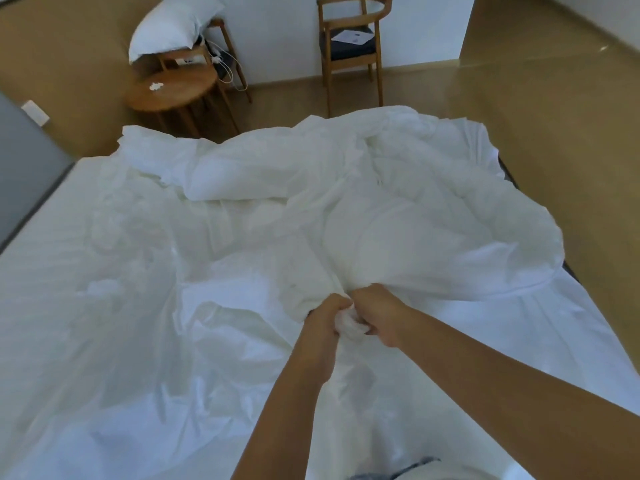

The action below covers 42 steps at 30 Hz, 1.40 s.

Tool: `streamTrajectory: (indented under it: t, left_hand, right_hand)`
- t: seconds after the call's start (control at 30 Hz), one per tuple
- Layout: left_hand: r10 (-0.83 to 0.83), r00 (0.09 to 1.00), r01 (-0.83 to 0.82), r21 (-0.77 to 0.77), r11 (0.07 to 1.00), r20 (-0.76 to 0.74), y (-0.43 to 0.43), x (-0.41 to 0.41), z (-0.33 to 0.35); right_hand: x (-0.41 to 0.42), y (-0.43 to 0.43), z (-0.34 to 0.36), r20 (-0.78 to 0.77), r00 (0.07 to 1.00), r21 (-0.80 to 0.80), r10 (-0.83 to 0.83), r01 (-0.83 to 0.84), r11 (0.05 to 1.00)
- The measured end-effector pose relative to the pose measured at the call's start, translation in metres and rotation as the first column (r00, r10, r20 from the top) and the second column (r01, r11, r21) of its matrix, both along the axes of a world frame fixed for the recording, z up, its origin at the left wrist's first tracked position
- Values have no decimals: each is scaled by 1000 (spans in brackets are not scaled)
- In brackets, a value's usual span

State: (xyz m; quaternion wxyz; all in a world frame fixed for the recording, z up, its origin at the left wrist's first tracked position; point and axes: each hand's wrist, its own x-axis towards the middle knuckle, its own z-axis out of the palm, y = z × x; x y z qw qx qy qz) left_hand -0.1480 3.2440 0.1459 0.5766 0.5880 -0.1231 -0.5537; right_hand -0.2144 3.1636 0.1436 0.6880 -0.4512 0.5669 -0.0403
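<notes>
We record a white duvet [381, 209], soft and puffy, its matte cloth thrown into deep folds and rounded billows. It lies heaped on the bed [506, 173]. Its bulk stands toward 1 o'clock from the hands, and one edge droops past the bed's side at 3 o'clock. A bunched, twisted corner sits at 6 o'clock of the heap, and both hands meet there. The left hand [327, 318] has its grip clamped on that bunch, fingers curled round the cloth. The right hand [379, 315], touching the left, has its grip clamped on the same bunch. Both forearms are bare.

Beneath lies a white sheet [104, 341], thinner and smoother, with a faint sheen and fine, sharp creases. It covers the bed from 9 o'clock round to 5 o'clock of the hands.

The floor [554, 133] is tan and glossy. At 11 o'clock stands a round wooden counter [187, 95] on slim legs, with a small crumpled white scrap [156, 86] on top. Just behind it, a first chair [183, 53] of wood bears a plump white pillow [169, 26], and white cables [227, 69] hang beside it. At 12 o'clock a second chair [349, 21], wooden with a curved back rail, carries papers [351, 37] on its dark seat pad. A white wall [277, 36] runs behind both chairs.
</notes>
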Motion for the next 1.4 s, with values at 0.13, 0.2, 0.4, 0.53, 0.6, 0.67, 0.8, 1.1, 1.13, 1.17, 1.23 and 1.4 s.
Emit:
streamTrajectory:
  t: [0.13, 0.2, 0.4, 0.53, 0.6, 0.67, 0.8, 1.1, 1.13, 1.17, 1.23, 1.4]
  left_hand:
    - [-150, 983, 144, 62, 988, 102, 6, 9, 10]
    - [-263, 921, 229, 147, 962, 287, 5, 15, 6]
    - [-187, 942, 187, 28, 982, 279, -3, 19, 4]
    - [-182, 944, 153, 124, 980, 275, -20, 25, 11]
    - [-309, 905, 252, 218, 943, 291, -28, 32, 16]
    - [-479, 821, 388, 312, 867, 311, -36, 42, 23]
    - [-626, 708, 515, 366, 775, 328, -48, 61, 30]
    - [-459, 887, 417, 355, 837, 40, -38, 33, -10]
    - [-463, 886, 437, 341, 832, -5, -40, 32, -10]
    - [-452, 892, 434, 324, 840, -23, -42, 31, -9]
    - [-395, 918, 373, 299, 878, 14, -48, 27, -9]
    - [-223, 968, 193, 226, 955, 115, -56, 20, -11]
  right_hand:
    - [-9, 3, 2, 67, 997, -8, 26, -25, 1000]
    - [-14, 1, 2, 131, 989, -58, 70, -63, 996]
    - [-34, -12, 2, 397, 911, -8, 108, -114, 993]
    - [-40, -18, 2, 543, 837, 127, 73, -168, 978]
    - [-43, -17, 2, 446, 858, -3, 255, -283, 959]
    - [-45, -17, -3, 282, 888, -118, 362, -343, 932]
    - [-50, -25, -14, 339, 929, 29, 146, -166, 986]
    - [-52, -30, -20, 305, 948, 154, 91, -143, 978]
    - [-52, -32, -18, 317, 942, 146, 109, -162, 976]
    - [-52, -33, -17, 330, 937, 146, 114, -170, 975]
    - [-53, -37, -14, 346, 932, 155, 109, -171, 973]
    - [-57, -40, -4, 208, 969, 18, 135, -142, 990]
